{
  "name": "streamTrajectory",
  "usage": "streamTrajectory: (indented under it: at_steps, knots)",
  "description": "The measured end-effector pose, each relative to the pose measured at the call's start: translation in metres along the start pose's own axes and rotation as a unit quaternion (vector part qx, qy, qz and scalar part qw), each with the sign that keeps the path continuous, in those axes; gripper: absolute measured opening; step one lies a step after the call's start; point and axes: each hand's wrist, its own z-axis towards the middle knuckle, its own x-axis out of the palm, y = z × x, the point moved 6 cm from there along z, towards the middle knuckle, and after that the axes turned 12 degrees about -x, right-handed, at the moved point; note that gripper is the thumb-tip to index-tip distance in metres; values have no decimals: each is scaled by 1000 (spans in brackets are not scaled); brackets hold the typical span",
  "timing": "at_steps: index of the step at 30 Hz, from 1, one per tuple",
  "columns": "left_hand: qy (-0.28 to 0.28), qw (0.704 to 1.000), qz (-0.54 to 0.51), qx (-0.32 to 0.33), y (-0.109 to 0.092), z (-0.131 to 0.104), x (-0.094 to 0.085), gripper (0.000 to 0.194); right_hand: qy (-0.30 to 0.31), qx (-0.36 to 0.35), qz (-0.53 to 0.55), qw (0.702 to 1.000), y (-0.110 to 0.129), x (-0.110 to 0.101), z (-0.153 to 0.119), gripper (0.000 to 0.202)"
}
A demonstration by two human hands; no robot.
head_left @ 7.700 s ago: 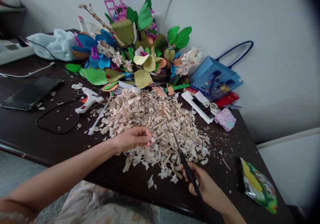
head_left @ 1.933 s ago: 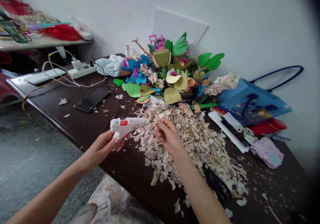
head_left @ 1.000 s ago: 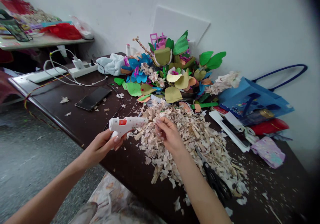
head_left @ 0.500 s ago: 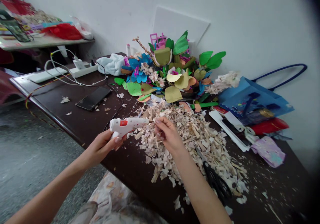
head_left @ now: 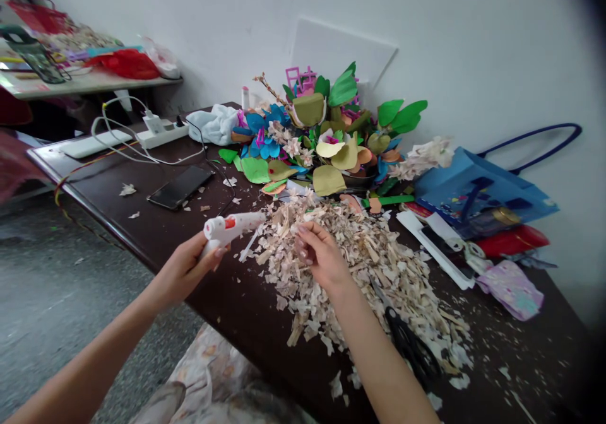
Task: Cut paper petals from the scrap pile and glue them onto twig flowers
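Note:
My left hand (head_left: 192, 265) is wrapped round the handle of a white hot glue gun (head_left: 231, 225) with an orange-red patch on its body. Its nozzle points right, towards my other hand but apart from it. My right hand (head_left: 319, 253) is pinched above a large heap of pale, papery shavings (head_left: 369, 247). Something small and whitish shows at its fingertips, too small to name for certain. Black-handled scissors (head_left: 409, 342) lie half on the heap, beside my right forearm.
Behind the heap stand colourful craft flowers and leaves (head_left: 326, 134). A phone (head_left: 180, 187) and a power strip (head_left: 163, 135) with cables lie to the left. At the right are a blue bag (head_left: 478, 187) and a purple patterned cloth (head_left: 511, 288). The dark table's (head_left: 142, 247) edge runs diagonally before me.
The glue gun has drawn back to the left in my left hand, so its nozzle is farther from my right fingertips. My right hand has stayed pinched in almost the same place.

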Motion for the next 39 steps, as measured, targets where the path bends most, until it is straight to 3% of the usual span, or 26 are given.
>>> streamTrajectory:
  at_steps: [3, 5, 9, 13, 17, 22, 29, 35, 39]
  knots:
    - [-120, 989, 91, -3, 7, 19, -20, 23, 6, -5, 11, 1000, 2, -1, 1, 24]
    - [-154, 977, 148, 20, 11, 35, -25, 24, 10, -6, 19, 1000, 4, -1, 2, 23]
    - [-157, 970, 180, 55, 26, 71, -21, 31, 10, -8, 30, 999, 6, -1, 2, 23]
    - [-126, 983, 137, 1, 55, 105, -15, 36, 7, -13, 33, 999, 8, -3, 3, 25]
    - [-95, 988, 116, -30, 71, 124, -10, 45, 1, -21, 35, 999, 9, -6, 4, 25]
    - [-99, 986, 130, -39, 66, 122, -8, 47, -4, -24, 36, 999, 9, -10, 5, 24]
    - [-132, 982, 126, -44, 62, 109, -1, 69, -4, -28, 37, 999, 11, -13, 7, 22]
    - [-151, 974, 159, -56, 59, 104, -1, 43, -3, -32, 35, 999, 13, -16, 6, 22]
    - [-136, 975, 162, -67, 62, 106, -2, 40, -3, -35, 33, 999, 14, -17, 6, 22]
